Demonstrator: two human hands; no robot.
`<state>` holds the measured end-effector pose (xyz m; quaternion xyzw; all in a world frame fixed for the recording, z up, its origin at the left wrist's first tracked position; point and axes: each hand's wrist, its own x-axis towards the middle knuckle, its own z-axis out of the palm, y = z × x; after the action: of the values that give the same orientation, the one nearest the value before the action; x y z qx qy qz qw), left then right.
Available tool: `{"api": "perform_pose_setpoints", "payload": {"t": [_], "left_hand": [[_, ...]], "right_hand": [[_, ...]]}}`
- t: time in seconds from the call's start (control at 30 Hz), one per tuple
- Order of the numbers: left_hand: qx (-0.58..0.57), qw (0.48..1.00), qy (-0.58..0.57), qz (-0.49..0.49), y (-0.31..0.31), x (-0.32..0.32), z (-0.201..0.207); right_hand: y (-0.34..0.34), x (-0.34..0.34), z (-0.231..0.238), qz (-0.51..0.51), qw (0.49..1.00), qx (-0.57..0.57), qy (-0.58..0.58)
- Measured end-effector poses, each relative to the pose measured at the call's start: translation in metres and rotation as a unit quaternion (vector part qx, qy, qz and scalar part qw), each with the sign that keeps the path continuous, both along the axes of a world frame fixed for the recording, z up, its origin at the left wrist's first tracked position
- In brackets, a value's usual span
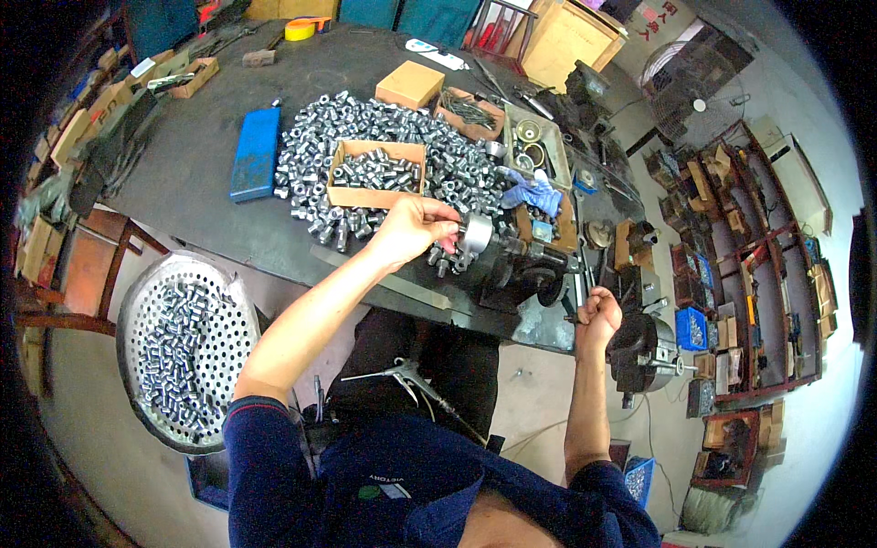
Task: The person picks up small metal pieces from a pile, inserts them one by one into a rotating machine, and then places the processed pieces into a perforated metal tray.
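My left hand (pixel 413 235) is closed in a pinch at the face of a round silver chuck (pixel 476 235) on a small bench machine (pixel 530 274). Between its fingertips is a small metal fitting, mostly hidden by the fingers. My right hand (pixel 598 318) is wrapped round a metal lever (pixel 582 281) at the machine's right side. Just behind my left hand stands an open cardboard box (pixel 373 195) with shiny metal fittings in it. A large heap of the same fittings (pixel 315 137) surrounds that box on the dark bench.
A blue box (pixel 255 155) stands left of the heap, a closed cardboard box (pixel 409 84) behind it. At lower left is a perforated metal basket (pixel 239 315) of fittings. An air blow gun (pixel 402 374) lies by my lap. Another chuck (pixel 644 352) sits at right, before shelves (pixel 758 301).
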<state>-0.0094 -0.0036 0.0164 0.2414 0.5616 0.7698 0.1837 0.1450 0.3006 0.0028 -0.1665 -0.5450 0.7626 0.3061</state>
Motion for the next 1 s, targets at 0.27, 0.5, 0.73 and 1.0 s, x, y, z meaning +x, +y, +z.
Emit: {"api": "perform_pose_setpoints", "payload": {"t": [0.27,0.5,0.73,1.0], "left_hand": [[0.001,0.999,-0.049,-0.004,-0.002,0.004,0.004],[0.013,0.999,-0.044,0.009,0.001,0.003,0.000],[-0.011,1.000,0.009,-0.002,0.000,0.003,0.004],[-0.104,0.994,0.037,0.021,0.002,0.008,0.006]], "right_hand": [[0.004,-0.002,0.003,0.033,0.998,0.042,0.026],[-0.003,0.000,0.004,0.022,1.000,0.014,-0.001],[0.010,-0.032,0.030,0.010,0.999,0.016,0.032],[0.023,-0.080,0.035,-0.003,1.000,0.024,-0.001]]}}
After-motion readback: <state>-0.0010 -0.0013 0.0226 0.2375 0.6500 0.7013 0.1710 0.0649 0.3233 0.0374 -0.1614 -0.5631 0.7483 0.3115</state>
